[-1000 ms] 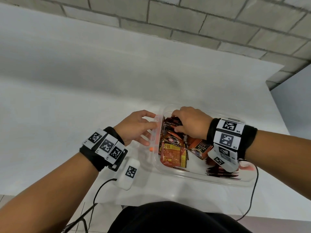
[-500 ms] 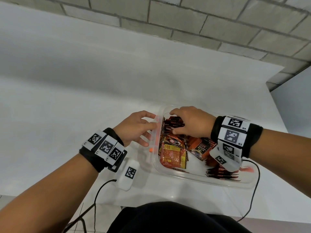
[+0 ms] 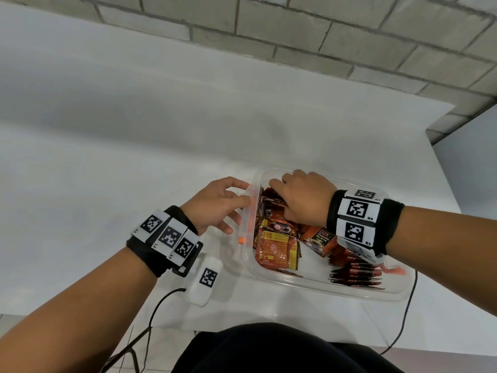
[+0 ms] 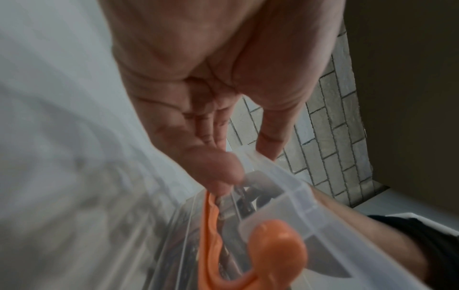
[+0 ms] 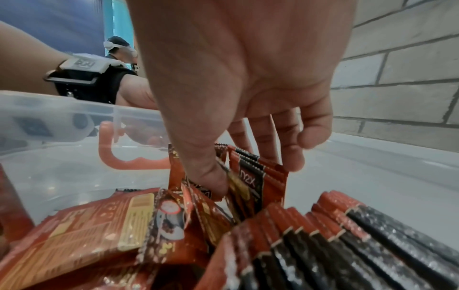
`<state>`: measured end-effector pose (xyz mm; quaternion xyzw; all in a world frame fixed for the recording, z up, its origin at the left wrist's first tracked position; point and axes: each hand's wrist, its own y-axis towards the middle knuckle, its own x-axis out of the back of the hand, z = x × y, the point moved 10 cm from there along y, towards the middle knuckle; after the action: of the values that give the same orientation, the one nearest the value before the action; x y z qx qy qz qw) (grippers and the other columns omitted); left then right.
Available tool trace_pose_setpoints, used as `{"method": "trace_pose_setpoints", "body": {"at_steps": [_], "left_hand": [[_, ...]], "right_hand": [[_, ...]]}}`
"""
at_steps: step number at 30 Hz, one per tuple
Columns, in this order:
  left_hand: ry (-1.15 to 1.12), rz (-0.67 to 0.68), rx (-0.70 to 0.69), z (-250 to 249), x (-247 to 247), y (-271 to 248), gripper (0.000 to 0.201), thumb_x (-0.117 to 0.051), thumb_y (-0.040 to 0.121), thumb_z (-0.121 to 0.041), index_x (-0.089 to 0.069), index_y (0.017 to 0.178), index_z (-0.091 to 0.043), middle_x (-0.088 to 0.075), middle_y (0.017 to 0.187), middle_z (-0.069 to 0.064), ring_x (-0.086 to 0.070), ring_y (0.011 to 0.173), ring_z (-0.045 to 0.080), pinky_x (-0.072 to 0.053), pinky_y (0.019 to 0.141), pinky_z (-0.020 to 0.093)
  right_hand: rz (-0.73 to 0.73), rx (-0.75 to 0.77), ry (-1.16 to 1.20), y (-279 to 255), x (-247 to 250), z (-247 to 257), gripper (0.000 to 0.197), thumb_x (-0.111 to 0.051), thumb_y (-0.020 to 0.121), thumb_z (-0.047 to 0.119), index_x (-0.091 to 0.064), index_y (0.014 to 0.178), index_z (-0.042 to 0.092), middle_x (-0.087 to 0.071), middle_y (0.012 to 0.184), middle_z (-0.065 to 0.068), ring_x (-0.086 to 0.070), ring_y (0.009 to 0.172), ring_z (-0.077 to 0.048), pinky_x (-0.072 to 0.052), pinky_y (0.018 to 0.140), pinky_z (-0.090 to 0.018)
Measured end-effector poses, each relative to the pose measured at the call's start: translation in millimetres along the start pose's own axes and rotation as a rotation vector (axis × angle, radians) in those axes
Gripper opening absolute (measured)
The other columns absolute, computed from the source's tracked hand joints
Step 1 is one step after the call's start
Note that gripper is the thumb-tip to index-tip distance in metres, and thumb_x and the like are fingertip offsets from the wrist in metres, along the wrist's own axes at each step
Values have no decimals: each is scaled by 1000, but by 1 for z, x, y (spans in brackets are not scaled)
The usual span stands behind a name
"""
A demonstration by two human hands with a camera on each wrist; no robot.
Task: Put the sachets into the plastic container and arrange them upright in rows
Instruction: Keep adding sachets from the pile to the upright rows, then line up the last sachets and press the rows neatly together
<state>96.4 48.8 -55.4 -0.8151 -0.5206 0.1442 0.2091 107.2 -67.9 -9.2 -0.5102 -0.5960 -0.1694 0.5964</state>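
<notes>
Head view takes in a white table (image 3: 107, 170) set against a grey block wall (image 3: 349, 36), with a clear plastic container (image 3: 309, 288) standing near the table's front edge, just ahead of the person. Both forearms reach in from below, each wearing a black wristband with printed square markers. Inside the container lie the red and black sachets (image 3: 277, 249): some lie flat or lean along the left wall, a loose heap sits in the middle, and a row stands on edge near the right front corner. The left hand (image 3: 215, 208) is outside the container at its left end — its thumb rests on the rim and its fingers lie nearly straight against the outer wall beside the orange latch (image 3: 248, 224); from the left wrist view a fingertip touches the top of that latch, so the hand steadies the box with a wide, loose hold rather than clasping anything. The right hand (image 3: 301, 197) is down inside at the far left corner. Its wrist camera shows the thumb and fingers curled round a small upright bunch of sachets (image 5: 250, 176), pinching their top edges — the bunch stands on the floor of the box, close to the left wall. Nearer that camera a tidy upright row (image 5: 335, 235) fills the lower right.
</notes>
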Motion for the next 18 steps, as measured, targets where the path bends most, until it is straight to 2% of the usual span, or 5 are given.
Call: {"method": "trace_pose_setpoints", "body": {"at_steps": [9, 13, 16, 18], "left_hand": [[2, -9, 4, 0, 1, 0, 33, -67, 87, -24, -57, 119, -21, -67, 86, 7, -61, 63, 15, -49, 47, 28], [7, -11, 3, 0, 1, 0, 33, -67, 88, -24, -57, 119, -21, -68, 84, 5, -61, 63, 15, -49, 48, 28], [6, -11, 3, 0, 1, 0, 34, -67, 88, -24, -56, 119, -20, -68, 83, 5, -61, 64, 15, -49, 47, 28], [2, -10, 2, 0, 1, 0, 34, -67, 88, -24, -56, 120, -20, -68, 84, 6, -61, 64, 16, -49, 47, 28]], "right_hand": [[-17, 24, -176, 3, -3, 10, 45, -42, 93, 12, -30, 136, 9, -56, 113, -11, -55, 98, -30, -34, 64, -34], [5, 12, -122, 7, -7, 8, 36, -46, 90, 8, -38, 125, 7, -56, 108, -11, -55, 95, -28, -35, 59, -33], [39, 8, -94, 8, -10, 9, 31, -45, 91, 7, -43, 122, 6, -55, 109, -12, -55, 96, -28, -36, 61, -33], [47, 26, -68, 7, -9, 12, 31, -42, 93, 6, -42, 124, 6, -57, 105, -12, -53, 83, -26, -34, 60, -33]]}}
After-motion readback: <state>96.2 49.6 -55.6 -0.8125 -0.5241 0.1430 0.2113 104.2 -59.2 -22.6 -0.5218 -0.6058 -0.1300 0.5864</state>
